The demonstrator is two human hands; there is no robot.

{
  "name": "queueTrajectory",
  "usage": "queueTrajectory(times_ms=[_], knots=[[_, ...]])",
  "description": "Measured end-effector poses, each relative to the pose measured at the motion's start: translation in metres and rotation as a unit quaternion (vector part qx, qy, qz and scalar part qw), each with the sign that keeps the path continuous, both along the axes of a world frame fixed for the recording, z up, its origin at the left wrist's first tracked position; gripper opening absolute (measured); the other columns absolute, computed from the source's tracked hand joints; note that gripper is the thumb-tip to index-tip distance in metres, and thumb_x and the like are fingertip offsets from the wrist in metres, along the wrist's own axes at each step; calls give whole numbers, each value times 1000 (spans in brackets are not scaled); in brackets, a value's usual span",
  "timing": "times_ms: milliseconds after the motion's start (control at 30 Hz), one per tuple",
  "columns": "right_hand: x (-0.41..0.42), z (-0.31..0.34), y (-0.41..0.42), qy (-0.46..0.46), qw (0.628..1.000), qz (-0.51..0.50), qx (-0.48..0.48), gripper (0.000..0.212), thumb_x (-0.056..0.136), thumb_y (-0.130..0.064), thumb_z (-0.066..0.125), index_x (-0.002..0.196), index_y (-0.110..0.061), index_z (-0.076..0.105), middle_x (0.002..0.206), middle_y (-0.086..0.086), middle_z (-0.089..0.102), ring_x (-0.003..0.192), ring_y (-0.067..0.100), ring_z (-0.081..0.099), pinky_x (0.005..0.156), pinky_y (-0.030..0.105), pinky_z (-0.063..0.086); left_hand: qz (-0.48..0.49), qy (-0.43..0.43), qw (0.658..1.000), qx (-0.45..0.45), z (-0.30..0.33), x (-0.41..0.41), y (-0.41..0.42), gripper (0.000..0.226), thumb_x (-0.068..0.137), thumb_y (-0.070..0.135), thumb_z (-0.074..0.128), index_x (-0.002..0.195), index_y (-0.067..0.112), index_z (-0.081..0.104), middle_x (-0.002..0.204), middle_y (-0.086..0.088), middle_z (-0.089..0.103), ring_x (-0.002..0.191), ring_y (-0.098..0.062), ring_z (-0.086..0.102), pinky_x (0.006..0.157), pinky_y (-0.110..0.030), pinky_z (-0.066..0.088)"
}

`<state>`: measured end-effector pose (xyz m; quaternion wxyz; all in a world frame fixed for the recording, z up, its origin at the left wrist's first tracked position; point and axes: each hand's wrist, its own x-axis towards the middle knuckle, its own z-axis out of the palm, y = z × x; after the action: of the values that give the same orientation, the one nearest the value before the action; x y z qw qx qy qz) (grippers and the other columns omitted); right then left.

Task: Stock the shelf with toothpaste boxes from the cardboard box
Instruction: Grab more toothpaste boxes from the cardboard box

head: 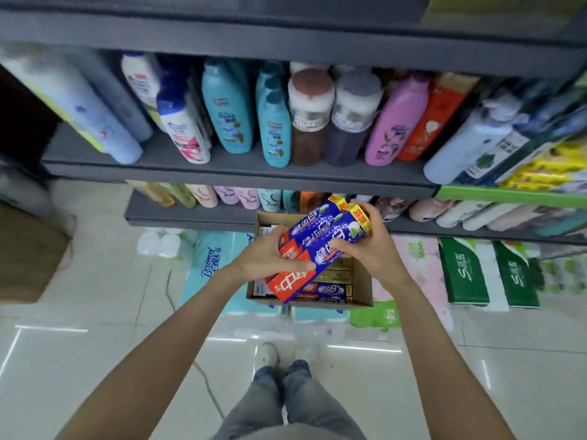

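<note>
Two blue-and-red toothpaste boxes (320, 236) are held side by side, tilted, above the open cardboard box (365, 290). My left hand (270, 254) grips their red lower end, thumb on top. My right hand (370, 239) holds the upper blue part from the right, fingers curled round the edge. More toothpaste boxes (330, 289) lie inside the cardboard box, which rests on packs of tissue on the floor. The grey shelf (241, 168) above carries shampoo bottles.
A lower grey shelf (190, 214) holds small bottles just behind the cardboard box. Tissue packs (216, 258) and green packs (467, 274) line the floor under it. A brown carton (28, 255) sits at the left. My feet stand on the tiled floor below.
</note>
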<state>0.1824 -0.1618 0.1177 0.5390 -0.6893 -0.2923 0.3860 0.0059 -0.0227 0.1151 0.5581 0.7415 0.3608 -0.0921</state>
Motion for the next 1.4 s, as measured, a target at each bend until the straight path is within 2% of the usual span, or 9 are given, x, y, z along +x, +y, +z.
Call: queueTrajectory(times_ms=[200,367,433,567,767,1000,1200,1333,1400], knots=[[-11,50,-5,-37,999,-2,36,42,69,-27,73,103,-32,50,98,0,62,92,18,64,70,42,58,88,-31,985,145,38,-29,11,84,44,81,56,110,29,50,103,10,67,92,-11,66,85,-34,52],[-11,93,-22,-255,967,15,-11,44,78,-30,74,112,-38,47,91,-17,63,88,8,63,71,35,55,105,-56,952,281,74,-42,27,75,58,77,59,111,24,49,102,3,68,89,-21,66,73,-34,51],[-9,122,-27,-326,945,10,-5,46,79,-35,71,118,-40,48,97,-14,63,90,7,62,71,22,50,107,-80,933,334,91,-43,37,68,64,70,61,113,25,48,103,3,69,89,-23,66,69,-33,48],[-1,194,-33,-278,947,-76,142,39,68,-58,71,97,-42,51,91,-16,62,83,5,62,63,18,51,129,-122,896,406,132,-46,60,60,75,56,69,120,21,50,109,1,68,91,-23,65,69,-30,45],[25,265,15,-318,892,-222,231,42,67,-34,82,80,-32,43,72,-11,50,60,-5,47,62,20,41,149,-169,853,470,180,-37,96,55,75,51,70,118,19,55,110,1,66,90,-14,62,66,-22,34],[63,312,138,-602,782,-156,50,47,72,-39,78,98,-14,49,97,3,63,89,26,59,67,33,36,91,-189,794,570,225,-4,138,59,73,56,69,119,21,56,107,1,66,95,-21,60,70,-31,43],[115,319,223,-713,694,-50,-83,45,74,-41,76,95,-12,50,99,11,66,100,31,51,76,37,38,85,-154,772,611,243,20,160,65,73,62,64,127,28,52,113,5,63,103,-16,55,69,-28,39],[145,311,265,-778,589,6,-218,45,83,-31,68,119,-13,49,118,12,62,119,30,45,93,38,37,68,-126,767,626,246,30,173,66,73,65,62,127,31,50,113,5,62,102,-14,55,71,-31,44],[154,306,280,-781,574,22,-244,40,88,-18,60,125,-14,47,124,11,59,122,30,44,93,37,40,70,-114,766,629,249,33,177,66,72,66,62,127,33,48,110,5,62,100,-15,56,70,-29,42]])
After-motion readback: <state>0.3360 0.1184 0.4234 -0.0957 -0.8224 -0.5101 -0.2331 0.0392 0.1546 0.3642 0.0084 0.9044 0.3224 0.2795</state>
